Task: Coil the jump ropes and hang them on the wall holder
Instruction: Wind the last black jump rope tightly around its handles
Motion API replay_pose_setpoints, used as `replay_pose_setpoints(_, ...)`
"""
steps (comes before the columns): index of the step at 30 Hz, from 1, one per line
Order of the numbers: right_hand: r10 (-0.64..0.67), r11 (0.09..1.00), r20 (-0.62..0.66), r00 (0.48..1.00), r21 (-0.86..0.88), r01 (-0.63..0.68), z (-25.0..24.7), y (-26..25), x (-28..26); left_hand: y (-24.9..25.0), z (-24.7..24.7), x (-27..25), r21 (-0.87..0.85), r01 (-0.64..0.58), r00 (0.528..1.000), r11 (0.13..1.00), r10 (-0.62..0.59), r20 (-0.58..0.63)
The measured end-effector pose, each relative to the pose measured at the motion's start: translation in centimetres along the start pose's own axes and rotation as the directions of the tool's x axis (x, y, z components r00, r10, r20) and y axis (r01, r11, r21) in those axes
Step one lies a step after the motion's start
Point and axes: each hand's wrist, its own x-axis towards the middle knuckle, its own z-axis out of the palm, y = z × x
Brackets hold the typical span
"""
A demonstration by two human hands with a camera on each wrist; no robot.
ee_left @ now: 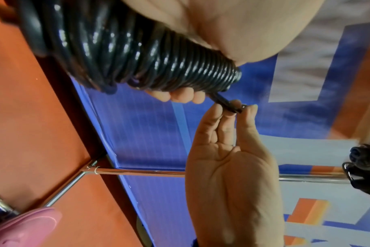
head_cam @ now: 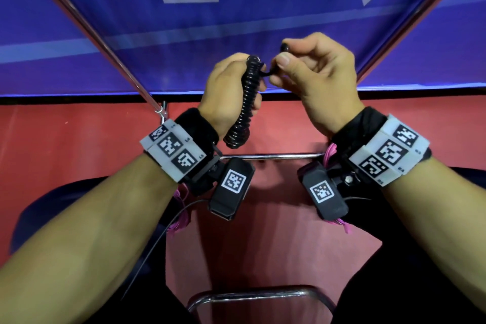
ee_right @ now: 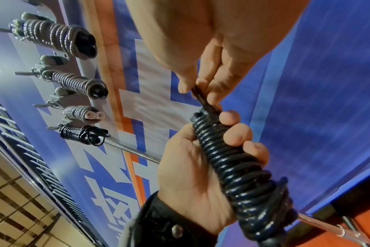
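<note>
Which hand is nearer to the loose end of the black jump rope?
Right. The right hand pinches the loose end at the top of the coil; the left hand grips the coil just below it.

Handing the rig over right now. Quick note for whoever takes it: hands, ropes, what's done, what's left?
Left hand: grips the black coil, held slightly tilted.
Right hand: pinches the rope end at the top of the coil.
Done: this rope is wound tight. Four coiled ropes already hang on the holder on the wall.
Left: probably secure the end, then hang the coil on the holder. I cannot tell from here which hook is free.
</note>
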Motion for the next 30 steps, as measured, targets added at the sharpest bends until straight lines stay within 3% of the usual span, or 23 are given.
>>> replay_pose_setpoints(3, 0.006, 0.999, 0.026, 1.0, 0.037, -0.007, 0.2, -0.1, -0.2, 0.0, 0.4, -0.3, -0.075, 0.042, 0.999, 0.996, -0.044, -0.02)
replay_pose_setpoints(9, 0.053, 0.993, 0.085, 0.995, 0.099, -0.062, 0.2, -0.6, -0.3, 0.3, 0.5, -0.7, 0.003, -0.008, 1.0, 1.0, 0.008, 0.016)
replay_pose_setpoints(15, 0.064, 0.998, 0.087, 0.994, 0.021, -0.066, 0.1, -0.2, -0.4, -0.1, 0.6, -0.3, 0.107, -0.008, 1.0, 0.994, 0.01, -0.016)
replay_pose_setpoints(19, 0.056, 0.998, 0.04, 0.998, 0.01, -0.056, 0.0, 0.1, -0.4, 0.2, 0.1, 0.0, -0.045, 0.051, 0.993, 0.998, -0.046, 0.111)
replay_pose_setpoints(21, 0.036, 0.999, 0.005, 0.999, 0.002, -0.037, -0.1, 0.1, -0.3, 0.3, -0.1, 0.0, -0.034, 0.051, 0.988, 0.998, -0.046, 0.147)
replay_pose_setpoints(25, -0.009, 0.997, -0.011, 1.0, -0.072, 0.008, -0.2, 0.5, -0.2, 0.1, -0.4, -0.1, 0.103, -0.02, 0.985, 0.994, 0.002, 0.17)
replay_pose_setpoints(30, -0.16, 0.918, 0.051, 0.986, -0.36, 0.167, -0.6, 0.8, -0.2, 0.0, -1.3, 0.1, 0.239, -0.229, 0.968, 0.944, 0.194, 0.159)
